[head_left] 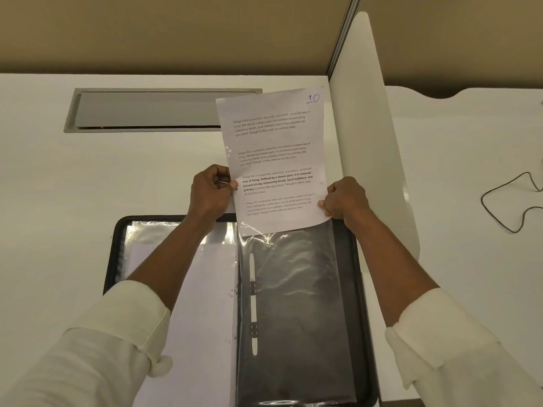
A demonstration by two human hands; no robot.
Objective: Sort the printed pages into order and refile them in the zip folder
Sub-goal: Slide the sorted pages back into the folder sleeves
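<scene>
A printed page [273,148] marked "10" in its top right corner stands upright above the open black zip folder [357,277]. Its bottom edge sits at the mouth of a clear plastic sleeve [293,289] on the folder's right half. My left hand [210,192] pinches the page's left edge. My right hand [343,199] pinches its lower right edge. On the folder's left half lie sleeves with white pages [202,304] in them, partly covered by my left forearm. A white binding strip [252,304] runs along the spine.
The folder lies on a white desk [58,186]. A grey cable hatch [147,110] is set into the desk behind the page. A white divider panel [373,127] stands close on the right. A dark cable [511,201] loops on the neighbouring desk.
</scene>
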